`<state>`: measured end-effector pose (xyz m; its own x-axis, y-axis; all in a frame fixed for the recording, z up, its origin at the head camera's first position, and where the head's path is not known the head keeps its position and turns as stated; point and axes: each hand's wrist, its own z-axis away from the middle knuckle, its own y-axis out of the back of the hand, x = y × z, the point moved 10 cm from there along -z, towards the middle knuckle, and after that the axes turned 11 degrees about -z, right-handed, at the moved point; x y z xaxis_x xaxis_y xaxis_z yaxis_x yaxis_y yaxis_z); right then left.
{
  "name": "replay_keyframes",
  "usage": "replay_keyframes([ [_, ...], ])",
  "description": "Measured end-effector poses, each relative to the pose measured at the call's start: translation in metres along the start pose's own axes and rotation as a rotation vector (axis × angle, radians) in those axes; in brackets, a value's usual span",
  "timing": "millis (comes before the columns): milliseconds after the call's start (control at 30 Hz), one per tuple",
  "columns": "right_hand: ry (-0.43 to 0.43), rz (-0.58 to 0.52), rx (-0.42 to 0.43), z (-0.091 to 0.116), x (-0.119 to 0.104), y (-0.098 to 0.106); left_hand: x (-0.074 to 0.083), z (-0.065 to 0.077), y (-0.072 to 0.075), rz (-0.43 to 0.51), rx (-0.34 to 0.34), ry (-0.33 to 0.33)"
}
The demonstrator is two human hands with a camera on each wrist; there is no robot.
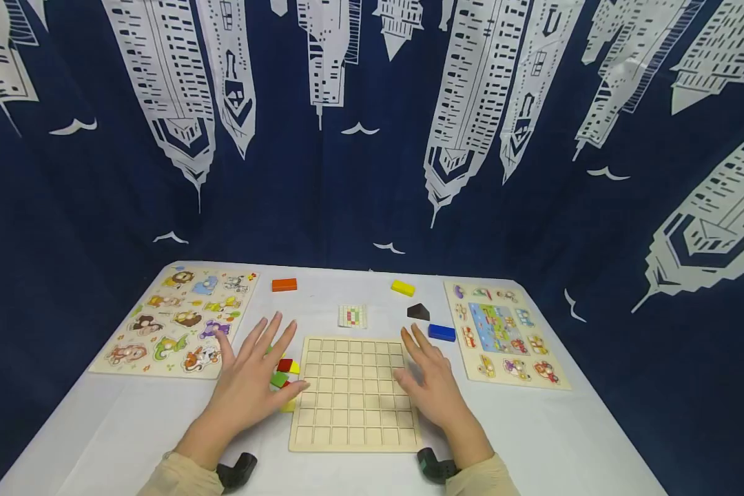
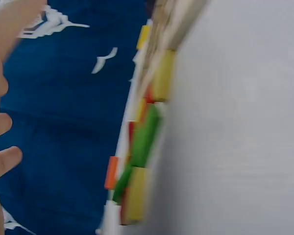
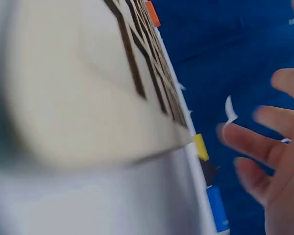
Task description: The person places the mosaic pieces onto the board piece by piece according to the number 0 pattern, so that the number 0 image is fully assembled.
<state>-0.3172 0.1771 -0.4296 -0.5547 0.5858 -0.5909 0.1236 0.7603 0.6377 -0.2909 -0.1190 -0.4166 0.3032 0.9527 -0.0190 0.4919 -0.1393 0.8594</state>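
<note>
A pale wooden board (image 1: 356, 396) with a grid of square cells lies at the middle of the table. My left hand (image 1: 248, 379), fingers spread and holding nothing, is over the board's left side and partly hides a group of colored blocks. Among these are a green block (image 2: 145, 134) and a yellow block (image 2: 135, 196), seen beside the board in the left wrist view. My right hand (image 1: 432, 389) is over the board's right edge with fingers loosely extended and nothing in them. In the right wrist view its fingers (image 3: 252, 142) appear apart from the board.
Behind the board lie a small card (image 1: 353, 316) with a colored grid, an orange block (image 1: 284, 284), a yellow block (image 1: 403, 288), a dark block (image 1: 418, 312) and a blue block (image 1: 441, 333). Picture puzzle boards flank them, an animal one (image 1: 142, 317) left and another (image 1: 521, 365) right.
</note>
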Motion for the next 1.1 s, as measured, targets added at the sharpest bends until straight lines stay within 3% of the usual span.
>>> replay_keyframes([
  [167, -0.197, -0.137, -0.027, -0.003, 0.037, -0.010, -0.007, -0.001, -0.024, 0.101, -0.019, 0.062],
  [300, -0.310, -0.159, -0.097, -0.003, 0.054, -0.024, -0.012, 0.000, -0.045, 0.124, -0.062, 0.100],
  [467, -0.275, -0.014, -0.143, 0.001, 0.046, -0.026, -0.015, -0.004, -0.062, 0.156, -0.108, 0.098],
  [600, -0.253, 0.091, -0.160, 0.004, 0.039, -0.024, -0.015, -0.006, -0.064, 0.158, -0.121, 0.097],
  [767, -0.263, 0.067, -0.208, 0.005, 0.035, -0.026, -0.017, -0.006, -0.058, 0.143, -0.122, 0.123],
  [1100, -0.291, 0.037, -0.230, 0.011, 0.039, -0.027, -0.018, -0.009, -0.055, 0.058, -0.125, 0.083],
])
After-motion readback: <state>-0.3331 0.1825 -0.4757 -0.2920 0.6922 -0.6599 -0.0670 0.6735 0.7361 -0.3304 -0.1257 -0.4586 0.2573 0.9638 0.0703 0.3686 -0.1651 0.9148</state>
